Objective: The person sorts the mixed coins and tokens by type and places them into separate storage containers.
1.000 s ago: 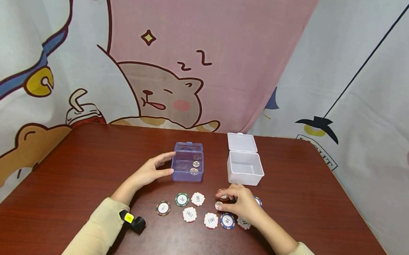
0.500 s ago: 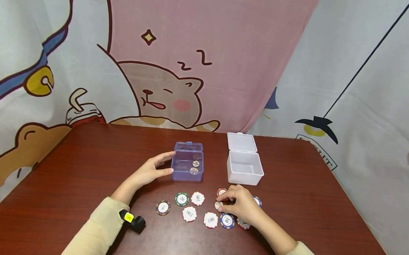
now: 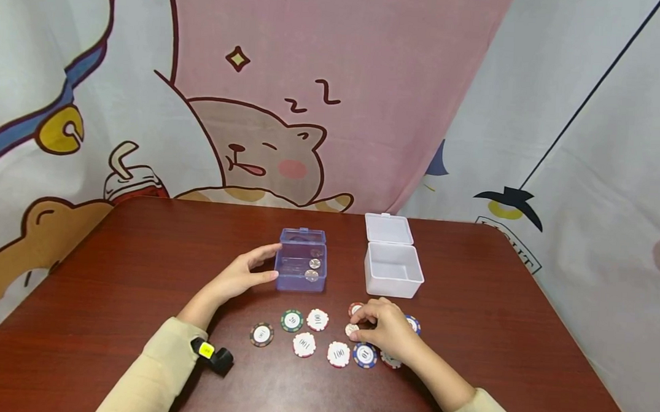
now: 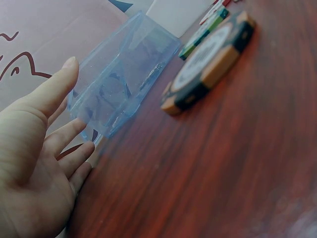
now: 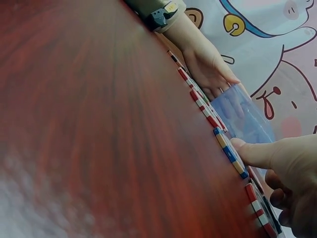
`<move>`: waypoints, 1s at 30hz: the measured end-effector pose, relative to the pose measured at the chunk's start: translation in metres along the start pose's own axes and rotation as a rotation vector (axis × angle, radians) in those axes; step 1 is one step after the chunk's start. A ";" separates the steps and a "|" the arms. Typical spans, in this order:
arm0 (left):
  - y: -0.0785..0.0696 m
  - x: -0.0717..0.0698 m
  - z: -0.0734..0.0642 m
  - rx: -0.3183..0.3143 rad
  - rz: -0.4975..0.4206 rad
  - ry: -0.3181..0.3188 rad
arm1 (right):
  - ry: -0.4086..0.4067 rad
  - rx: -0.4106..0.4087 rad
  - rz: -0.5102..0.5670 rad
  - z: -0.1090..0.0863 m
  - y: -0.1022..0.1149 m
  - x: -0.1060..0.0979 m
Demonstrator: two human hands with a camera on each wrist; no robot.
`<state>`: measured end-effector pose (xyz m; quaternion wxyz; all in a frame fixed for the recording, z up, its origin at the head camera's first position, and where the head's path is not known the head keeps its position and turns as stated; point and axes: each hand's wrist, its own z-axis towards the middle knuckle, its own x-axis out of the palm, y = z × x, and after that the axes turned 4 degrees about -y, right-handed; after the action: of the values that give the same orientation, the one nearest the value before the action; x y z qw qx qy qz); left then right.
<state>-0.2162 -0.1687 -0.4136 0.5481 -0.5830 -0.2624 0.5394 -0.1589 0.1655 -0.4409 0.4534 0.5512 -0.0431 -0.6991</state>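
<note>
My left hand (image 3: 244,273) rests against the left side of a translucent blue box (image 3: 285,283), its fingers and thumb fairly straight in the left wrist view. The box's lid stands raised at the back, and a few silvery coins (image 3: 311,276) lie inside. My right hand (image 3: 386,331) is low over the table, with thumb and index finger pinching a small silvery coin (image 3: 351,330) at its edges. That coin looks flat on the table. A red-edged poker chip (image 3: 355,308) lies just behind it, partly covered by the fingers. The right wrist view hides the coin.
A white box (image 3: 394,287) with raised lid stands right of the blue one. Several poker chips lie in front: brown (image 3: 261,334), green (image 3: 292,320), white (image 3: 338,354), blue (image 3: 364,355). Another blue chip (image 3: 413,323) and a pale chip (image 3: 391,360) lie partly under the right hand.
My right index finger has come down from over the red-edged chip toward the coin, closing in on it with the thumb. The left hand and both boxes stay as they were.
</note>
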 end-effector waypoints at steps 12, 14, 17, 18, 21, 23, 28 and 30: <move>0.029 -0.002 0.007 0.011 0.019 -0.015 | -0.074 0.117 0.018 0.000 0.008 0.002; 0.028 -0.001 0.007 0.006 0.022 -0.014 | -0.085 0.121 0.029 0.001 0.009 0.003; 0.022 0.000 0.006 0.001 0.023 -0.012 | -0.089 0.141 0.061 0.002 0.010 0.004; 0.018 0.000 0.004 0.002 0.021 -0.011 | -0.089 0.146 0.069 0.002 0.011 0.005; 0.004 0.000 0.001 0.000 0.018 -0.006 | -0.090 0.163 0.086 0.004 0.012 0.006; -0.005 0.000 -0.002 -0.004 0.019 -0.001 | -0.098 0.168 0.099 0.005 0.013 0.007; -0.011 0.000 -0.004 -0.010 0.026 -0.006 | -0.122 0.198 0.139 0.008 0.018 0.009; -0.012 0.000 -0.004 -0.007 0.025 -0.007 | -0.126 0.218 0.160 0.009 0.020 0.010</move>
<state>-0.2090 -0.1667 -0.4038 0.5382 -0.5864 -0.2588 0.5473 -0.1544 0.1425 -0.4336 0.4417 0.5468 -0.1909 -0.6851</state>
